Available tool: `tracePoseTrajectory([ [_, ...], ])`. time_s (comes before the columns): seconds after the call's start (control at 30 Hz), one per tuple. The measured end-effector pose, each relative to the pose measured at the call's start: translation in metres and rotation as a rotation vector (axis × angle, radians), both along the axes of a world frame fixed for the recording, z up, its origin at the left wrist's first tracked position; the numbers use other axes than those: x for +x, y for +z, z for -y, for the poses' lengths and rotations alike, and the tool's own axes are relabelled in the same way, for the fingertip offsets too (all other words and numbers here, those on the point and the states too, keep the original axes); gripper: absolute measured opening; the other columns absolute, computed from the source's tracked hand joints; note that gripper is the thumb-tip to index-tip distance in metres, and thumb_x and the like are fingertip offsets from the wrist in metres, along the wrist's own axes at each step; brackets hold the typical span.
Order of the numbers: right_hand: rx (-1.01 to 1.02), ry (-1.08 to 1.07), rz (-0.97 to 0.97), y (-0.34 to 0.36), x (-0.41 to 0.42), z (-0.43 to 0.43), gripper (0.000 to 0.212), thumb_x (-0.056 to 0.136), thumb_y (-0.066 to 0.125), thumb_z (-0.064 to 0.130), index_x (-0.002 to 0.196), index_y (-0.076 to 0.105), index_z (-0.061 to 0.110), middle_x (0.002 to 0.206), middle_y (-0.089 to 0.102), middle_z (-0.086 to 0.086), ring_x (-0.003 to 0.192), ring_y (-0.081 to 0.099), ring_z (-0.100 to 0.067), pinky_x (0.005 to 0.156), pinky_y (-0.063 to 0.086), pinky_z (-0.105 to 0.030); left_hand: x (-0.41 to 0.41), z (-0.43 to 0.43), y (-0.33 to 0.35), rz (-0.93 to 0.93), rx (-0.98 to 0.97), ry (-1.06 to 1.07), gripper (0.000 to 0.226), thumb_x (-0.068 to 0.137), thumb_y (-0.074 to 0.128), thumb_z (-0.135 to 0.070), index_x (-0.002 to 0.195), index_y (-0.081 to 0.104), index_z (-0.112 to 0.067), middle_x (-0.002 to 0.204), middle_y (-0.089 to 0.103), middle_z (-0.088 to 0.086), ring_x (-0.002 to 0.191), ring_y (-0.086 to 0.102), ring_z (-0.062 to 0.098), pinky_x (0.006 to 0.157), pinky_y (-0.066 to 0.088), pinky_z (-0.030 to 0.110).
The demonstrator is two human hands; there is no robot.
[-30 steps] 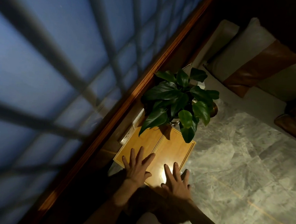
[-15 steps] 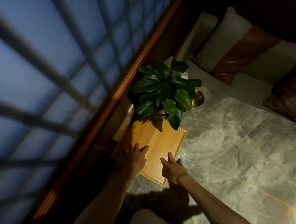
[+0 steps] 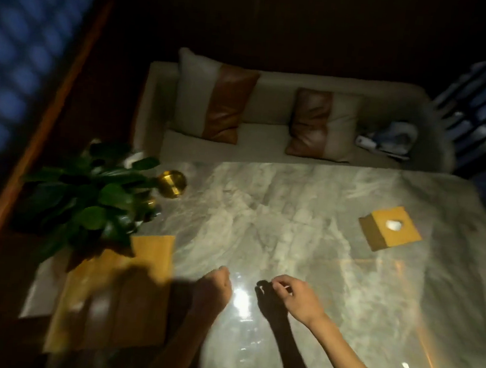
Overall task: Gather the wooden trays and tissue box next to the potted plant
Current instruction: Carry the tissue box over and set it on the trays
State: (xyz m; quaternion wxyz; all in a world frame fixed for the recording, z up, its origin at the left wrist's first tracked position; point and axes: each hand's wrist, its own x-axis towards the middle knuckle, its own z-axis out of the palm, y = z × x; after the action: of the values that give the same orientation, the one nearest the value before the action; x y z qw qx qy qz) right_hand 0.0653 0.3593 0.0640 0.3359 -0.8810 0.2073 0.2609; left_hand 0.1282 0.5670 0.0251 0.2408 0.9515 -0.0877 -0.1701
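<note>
tissue box [image 3: 390,228] is sitting far from the potted plant [image 3: 86,198], not gathered yet | wooden trays [image 3: 115,296] are lying right beside the plant | left hand [image 3: 216,283] curled, right hand [image 3: 290,296] loosely bent, both holding nothing

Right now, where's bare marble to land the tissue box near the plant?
Free: the strip between the trays and the brass dish, right of the plant, and the wide middle of the table running to the tissue box. Crowded: the left edge, under the leaves and on the trays. Both hands hang empty over the near centre.
</note>
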Motion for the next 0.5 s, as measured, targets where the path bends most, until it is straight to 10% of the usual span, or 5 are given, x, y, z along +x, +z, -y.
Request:
tracePoseTrajectory([
  [0.13,-0.029,-0.189,-0.011,-0.002,-0.046,0.125,0.028,0.096,0.054,0.039,0.117,0.068,0.027,0.117,0.072,0.007,0.103,0.068,-0.014,0.087,0.048,-0.027,-0.011,0.114,0.015,-0.201,-0.058,-0.047,0.012,0.058,0.069,-0.008,0.061,0.078,-0.014,0.039,0.057,0.007,0.029,0.056,0.023,0.028,0.039,0.018],
  [0.3,0.001,-0.342,-0.018,-0.018,-0.073,0.274,0.023,0.095,0.061,0.027,0.111,0.072,0.017,0.118,0.073,-0.006,0.106,0.067,-0.021,0.093,0.047,-0.029,-0.020,0.246,0.019,-0.354,-0.113,0.005,0.031,0.098,0.047,-0.022,0.123,0.064,-0.014,0.110,0.070,0.011,0.102,0.066,0.024,0.094,0.050,0.032],
  [0.5,0.030,-0.373,0.030,-0.026,-0.026,0.403,0.035,0.096,0.057,0.026,0.127,0.062,0.010,0.126,0.067,-0.018,0.116,0.062,-0.032,0.101,0.047,-0.039,-0.002,0.389,0.034,-0.370,-0.079,0.070,0.027,0.098,0.047,-0.027,0.111,0.065,-0.011,0.103,0.071,0.013,0.098,0.069,0.028,0.069,0.046,0.024],
])
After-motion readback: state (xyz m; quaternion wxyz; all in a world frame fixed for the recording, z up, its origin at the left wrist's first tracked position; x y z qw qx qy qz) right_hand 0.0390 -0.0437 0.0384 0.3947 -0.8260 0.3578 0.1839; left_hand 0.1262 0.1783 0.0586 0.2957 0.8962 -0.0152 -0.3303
